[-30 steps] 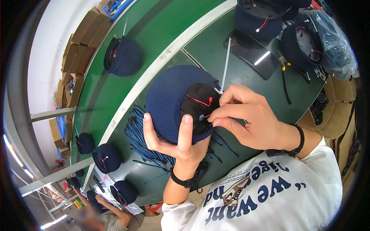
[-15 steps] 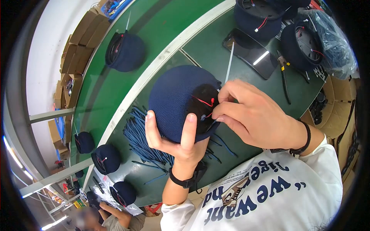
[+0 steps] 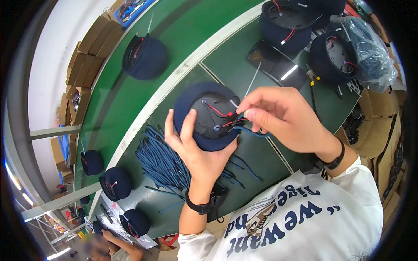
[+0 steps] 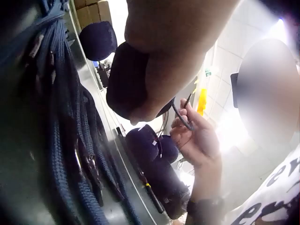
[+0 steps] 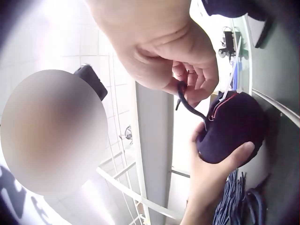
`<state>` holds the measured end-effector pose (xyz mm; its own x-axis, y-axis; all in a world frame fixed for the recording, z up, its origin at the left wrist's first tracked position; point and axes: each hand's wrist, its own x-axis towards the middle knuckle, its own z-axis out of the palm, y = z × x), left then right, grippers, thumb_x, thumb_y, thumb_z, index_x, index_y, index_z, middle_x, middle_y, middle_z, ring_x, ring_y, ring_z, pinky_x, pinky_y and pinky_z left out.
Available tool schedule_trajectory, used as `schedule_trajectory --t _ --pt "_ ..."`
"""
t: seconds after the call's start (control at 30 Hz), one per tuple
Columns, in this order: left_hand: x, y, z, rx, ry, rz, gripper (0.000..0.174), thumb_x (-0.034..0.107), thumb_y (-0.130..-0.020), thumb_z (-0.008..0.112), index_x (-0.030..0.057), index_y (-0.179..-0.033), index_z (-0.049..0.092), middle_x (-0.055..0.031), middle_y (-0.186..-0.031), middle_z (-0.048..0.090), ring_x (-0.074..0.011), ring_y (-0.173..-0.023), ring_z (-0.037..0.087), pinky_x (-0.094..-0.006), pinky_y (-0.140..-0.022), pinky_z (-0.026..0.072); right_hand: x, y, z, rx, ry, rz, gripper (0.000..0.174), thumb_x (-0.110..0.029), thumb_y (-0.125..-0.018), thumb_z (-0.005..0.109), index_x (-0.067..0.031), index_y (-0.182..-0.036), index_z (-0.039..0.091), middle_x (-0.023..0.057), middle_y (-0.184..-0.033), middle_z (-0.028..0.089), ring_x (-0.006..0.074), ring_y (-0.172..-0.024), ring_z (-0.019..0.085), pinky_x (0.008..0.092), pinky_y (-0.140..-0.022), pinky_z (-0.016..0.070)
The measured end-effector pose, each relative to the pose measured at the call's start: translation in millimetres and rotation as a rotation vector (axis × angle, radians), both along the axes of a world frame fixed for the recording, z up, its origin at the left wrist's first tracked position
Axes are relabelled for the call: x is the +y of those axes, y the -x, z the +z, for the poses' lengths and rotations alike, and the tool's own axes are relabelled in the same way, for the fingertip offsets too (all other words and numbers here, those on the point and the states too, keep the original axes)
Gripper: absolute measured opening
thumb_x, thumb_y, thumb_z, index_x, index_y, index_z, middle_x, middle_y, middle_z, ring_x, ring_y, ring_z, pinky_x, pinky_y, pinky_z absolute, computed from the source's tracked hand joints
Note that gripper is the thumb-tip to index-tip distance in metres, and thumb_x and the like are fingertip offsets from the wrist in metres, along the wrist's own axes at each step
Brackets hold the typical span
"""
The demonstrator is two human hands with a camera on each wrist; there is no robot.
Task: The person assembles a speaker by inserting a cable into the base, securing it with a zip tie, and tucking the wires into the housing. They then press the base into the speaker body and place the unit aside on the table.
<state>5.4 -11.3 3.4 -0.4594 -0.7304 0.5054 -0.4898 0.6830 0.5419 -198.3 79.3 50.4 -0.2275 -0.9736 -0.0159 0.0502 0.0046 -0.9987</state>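
Shell [image 3: 184, 103] turned hollow-side up; left fingers [image 3: 187, 127] grip it, right fingers [image 3: 260, 96] pinch cord [image 3: 251, 131]; green tabletop [image 3: 230, 61]; boxes [image 3: 83, 66] beyond, contents unclear.

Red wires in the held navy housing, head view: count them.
2 visible: an upper wire inside the navy housing and a lower wire leading toward the right hand; others may be hidden.
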Motion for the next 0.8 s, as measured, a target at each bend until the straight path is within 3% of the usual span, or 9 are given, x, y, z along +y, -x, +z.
schedule_trajectory --t 0.1,0.3,0.37,0.43,0.47,0.57,0.6,0.7,0.8 --pt "-6 -1 -9 -0.001 -0.169 -0.040 0.121 0.018 -0.049 0.103 0.0161 -0.155 0.044 -0.0302 -0.159 0.032 -0.0497 -0.146 0.039 -0.0565 -0.115 0.0409 -6 13 -4 -0.207 -0.087 0.089 0.017 -0.011 -0.107 0.065 0.0012 -0.116 0.072 0.0025 -0.096 0.069 0.0091 -0.078 0.066 0.0249 -0.069 0.0552" --pt "-6 -20 35 -0.088 0.072 -0.161 0.107 0.048 -0.049 0.105 0.0071 -0.139 0.065 -0.0218 -0.143 0.056 -0.0403 -0.134 0.054 -0.0518 -0.113 0.0442 -17 9 -18 -0.309 0.020 0.090 0.021 -0.015 -0.108 0.064 0.0013 -0.121 0.071 0.0028 -0.095 0.070 0.0083 -0.080 0.067 0.0247 -0.070 0.0558" --pt "4 -13 43 -0.143 0.132 -0.188 0.055 0.036 -0.068 0.099 0.0089 -0.111 0.079 -0.0142 -0.129 0.066 -0.0339 -0.117 0.060 -0.0460 -0.097 0.0496 -16 4 -16 -0.393 0.041 0.100 0.022 -0.015 -0.108 0.065 0.0010 -0.122 0.070 0.0035 -0.096 0.070 0.0085 -0.080 0.068 0.0249 -0.070 0.0562" --pt "1 -14 32 -0.172 0.180 -0.341 0.041 0.023 -0.074 0.093 0.0080 -0.109 0.078 -0.0093 -0.124 0.068 -0.0325 -0.113 0.061 -0.0455 -0.096 0.0468 -14 0 -12 -0.509 0.075 0.109 0.021 -0.014 -0.108 0.065 0.0006 -0.122 0.070 0.0042 -0.096 0.071 0.0085 -0.080 0.068 0.0248 -0.068 0.0563" --pt "1 -11 33 -0.082 0.152 -0.364 0.031 0.011 -0.078 0.086 0.0069 -0.107 0.078 -0.0079 -0.108 0.070 -0.0296 -0.097 0.065 -0.0420 -0.086 0.0502 -13 -1 -9 -0.552 0.089 0.091 0.021 -0.014 -0.108 0.065 0.0005 -0.122 0.070 0.0043 -0.095 0.071 0.0087 -0.080 0.068 0.0246 -0.068 0.0564" --pt "0 -23 39 -0.086 -0.085 -0.454 0.031 0.006 -0.079 0.084 0.0056 -0.109 0.077 -0.0081 -0.092 0.070 -0.0264 -0.080 0.066 -0.0372 -0.074 0.0520 -6 5 -4 -0.610 0.126 0.073 0.020 -0.013 -0.107 0.065 0.0004 -0.122 0.070 0.0049 -0.094 0.071 0.0086 -0.080 0.068 0.0235 -0.065 0.0558" --pt "-2 -19 46 -0.087 -0.077 -0.463 0.018 -0.001 -0.091 0.073 0.0034 -0.108 0.078 -0.0103 -0.081 0.069 -0.0274 -0.068 0.065 -0.0358 -0.063 0.0520 -1 11 -5 -0.582 0.136 0.102 0.020 -0.013 -0.108 0.065 0.0005 -0.122 0.070 0.0051 -0.094 0.071 0.0084 -0.080 0.068 0.0229 -0.064 0.0551" --pt "-5 -24 53 -0.181 -0.307 -0.533 0.023 -0.004 -0.095 0.067 0.0012 -0.117 0.076 -0.0120 -0.084 0.070 -0.0281 -0.072 0.069 -0.0368 -0.068 0.0553 0 2 -5 -0.455 0.216 0.053 0.018 -0.006 -0.105 0.067 0.0015 -0.121 0.071 0.0050 -0.094 0.071 0.0053 -0.075 0.063 0.0203 -0.060 0.0488" --pt "-4 -26 47 -0.084 -0.251 -0.536 0.032 -0.009 -0.096 0.063 -0.0014 -0.126 0.067 -0.0127 -0.089 0.073 -0.0277 -0.077 0.074 -0.0363 -0.070 0.0583 6 -10 -5 -0.063 0.327 -0.025 0.016 0.004 -0.097 0.074 0.0023 -0.113 0.075 0.0065 -0.096 0.074 0.0045 -0.076 0.064 0.0212 -0.060 0.0476"
